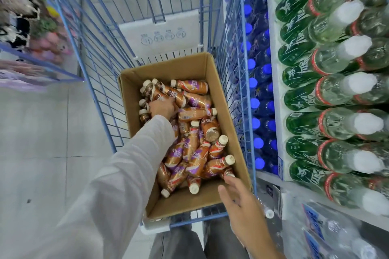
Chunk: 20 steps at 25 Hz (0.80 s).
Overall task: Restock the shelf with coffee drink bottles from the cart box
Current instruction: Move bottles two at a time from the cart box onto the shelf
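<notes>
Brown-and-purple plastic coffee drink bottles lie jumbled in brown cardboard box, blue wire cart. Your left hand grips one, far left; right hand spread, empty, near right corner. Pulling from the loose pile may drag neighbours and loosen your hold.

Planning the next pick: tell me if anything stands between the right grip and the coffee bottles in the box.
Nothing visible does. The right grip hovers open over the near right corner of the open-topped box, fingertips beside the nearest coffee bottle. The left grip is at the far end.
</notes>
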Tool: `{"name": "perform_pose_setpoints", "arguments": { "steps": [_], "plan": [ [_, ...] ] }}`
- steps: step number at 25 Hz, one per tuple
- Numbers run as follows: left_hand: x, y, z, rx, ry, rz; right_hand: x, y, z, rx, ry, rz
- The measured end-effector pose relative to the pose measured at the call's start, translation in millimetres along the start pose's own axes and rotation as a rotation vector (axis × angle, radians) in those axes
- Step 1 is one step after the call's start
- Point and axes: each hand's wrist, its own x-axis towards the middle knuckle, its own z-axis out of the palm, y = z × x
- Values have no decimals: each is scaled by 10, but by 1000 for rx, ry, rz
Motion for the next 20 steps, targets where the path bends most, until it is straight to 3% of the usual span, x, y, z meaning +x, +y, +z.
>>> {"name": "perform_pose_setpoints", "arguments": {
  "steps": [6, 13, 20],
  "plan": [
    [-889, -551, -781, -289, -349, 119, 429, -344, 77, -39, -17, -49],
    [-1903, -1324, -1237, -342, -239, 82, 1978, -970, 402, -264, 0, -4],
    [-2034, -1453, -1383, -299, -209, 81, 2787, -755, 799, -376, -13, 237]
  ]
}}
